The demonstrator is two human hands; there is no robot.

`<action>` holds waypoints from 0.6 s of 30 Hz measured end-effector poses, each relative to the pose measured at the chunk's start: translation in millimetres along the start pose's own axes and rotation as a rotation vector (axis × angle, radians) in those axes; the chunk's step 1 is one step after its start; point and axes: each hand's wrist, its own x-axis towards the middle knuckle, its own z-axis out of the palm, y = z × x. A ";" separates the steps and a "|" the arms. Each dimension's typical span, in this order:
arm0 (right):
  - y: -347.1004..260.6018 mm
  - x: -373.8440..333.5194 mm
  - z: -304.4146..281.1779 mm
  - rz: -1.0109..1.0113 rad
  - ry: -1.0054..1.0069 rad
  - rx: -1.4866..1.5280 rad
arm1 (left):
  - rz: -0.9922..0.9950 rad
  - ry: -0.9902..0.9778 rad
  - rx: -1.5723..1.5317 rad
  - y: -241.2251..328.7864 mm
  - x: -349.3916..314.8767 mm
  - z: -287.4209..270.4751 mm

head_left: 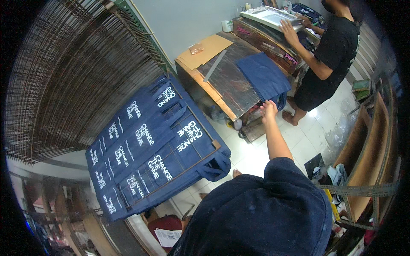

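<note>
My right arm (276,138) stretches out toward a table. At its end my right hand (268,110) is open, thumb and fingers apart, by the near edge of a dark blue cloth bag (262,74) on the table's corner. Whether the fingertips touch the cloth, I cannot tell. More blue cloth hangs below that edge. My left hand is out of view. To the left, blue cloth bags with white print (147,136) lie in overlapping rows on a wire rack (194,115), their handles drooping over its near end.
Raised wire racks (77,72) fill the upper left. Brown cardboard (213,47) and a metal strip (215,66) lie on the table (226,91). A co-worker in black (335,51) handles a framed screen (271,17). Wooden boards (367,145) stand at the right.
</note>
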 end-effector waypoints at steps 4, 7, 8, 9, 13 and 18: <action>-11.0 24.5 8.5 -0.032 -0.012 0.026 | 0.045 0.029 0.004 -6.1 -8.2 0.7; -23.6 33.5 15.0 -0.009 -0.003 0.050 | -0.040 0.001 -0.085 0.3 -14.1 -4.2; -25.9 42.7 14.6 -0.001 -0.017 0.037 | -0.107 0.004 -0.154 5.2 -14.9 -5.0; -30.3 48.9 15.1 0.025 -0.023 0.047 | -0.172 0.006 -0.223 10.4 -15.3 -5.3; -46.1 62.0 21.3 0.108 -0.140 0.104 | -0.104 0.032 -0.239 28.9 -21.2 -11.0; -54.8 65.9 28.1 0.106 -0.202 0.283 | -0.113 -0.195 -0.061 5.5 -4.2 -40.9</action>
